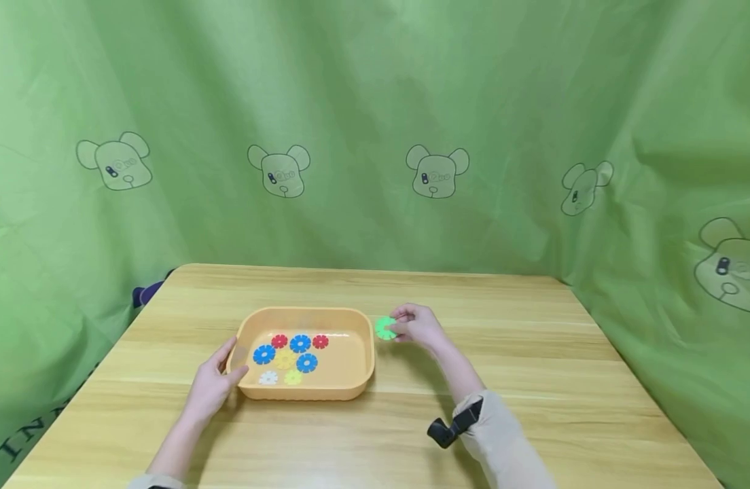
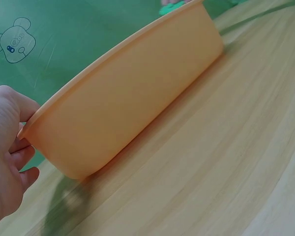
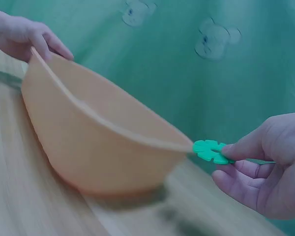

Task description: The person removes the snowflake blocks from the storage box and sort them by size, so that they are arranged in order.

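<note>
An orange plastic basin sits on the table, with flower-shaped notched discs lying flat on its floor: blue ones, red ones, a yellow one, a white one and a yellow-green one. My left hand grips the basin's left rim, thumb over the edge and fingers outside. Just off the right rim, my right hand pinches a bright green notched disc between thumb and fingers. In the right wrist view this green disc appears beside the rim's corner.
The wooden table extends on both sides of the basin. A green curtain printed with bear heads hangs behind and around it. A black strap circles the right sleeve. Something dark purple shows past the table's left edge.
</note>
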### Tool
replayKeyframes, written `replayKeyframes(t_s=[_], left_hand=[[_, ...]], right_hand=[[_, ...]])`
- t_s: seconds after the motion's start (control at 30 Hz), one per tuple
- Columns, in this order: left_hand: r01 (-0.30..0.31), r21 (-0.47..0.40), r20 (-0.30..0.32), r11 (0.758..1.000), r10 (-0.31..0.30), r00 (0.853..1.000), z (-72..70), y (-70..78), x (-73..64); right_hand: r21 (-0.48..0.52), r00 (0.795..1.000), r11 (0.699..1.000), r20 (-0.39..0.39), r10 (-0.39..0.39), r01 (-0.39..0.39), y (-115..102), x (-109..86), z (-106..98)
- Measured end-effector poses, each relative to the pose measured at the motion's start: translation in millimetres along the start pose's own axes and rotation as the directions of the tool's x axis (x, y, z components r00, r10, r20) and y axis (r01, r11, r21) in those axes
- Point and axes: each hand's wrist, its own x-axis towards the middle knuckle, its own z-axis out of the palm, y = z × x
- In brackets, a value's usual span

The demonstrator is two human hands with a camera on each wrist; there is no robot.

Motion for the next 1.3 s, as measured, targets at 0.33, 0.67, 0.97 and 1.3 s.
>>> replayKeyframes(t_s=[0.33, 0.67, 0.97, 1.3], left_hand=[[-0.004, 0.020, -0.007, 1.000, 0.004, 1.000, -2.7, 1.6, -2.1], [0.001, -0.016, 0.000, 1.000, -0.001, 1.000, -2.8, 3.3, -3.1], [-0.001, -0.024, -0.007, 1.000, 0.001, 1.000, -0.7, 4.2, -1.2], [0.010, -0.033, -0.005, 0.999, -0.010, 1.000, 1.0, 2.2, -0.7]], right_hand=[[-0.138, 1.000, 0.990, -0.005, 0.022, -0.022, 42, -5.2, -28], [-0.256, 1.000, 0.967, 0.019, -0.018, 0.022, 57, -4.7, -31], [-0.364, 0.997, 0.929, -0.014, -0.073, 0.063, 57, -6.5, -26], [-0.458, 0.993, 0.886, -0.045, -0.107, 0.075, 61, -5.3, -22]])
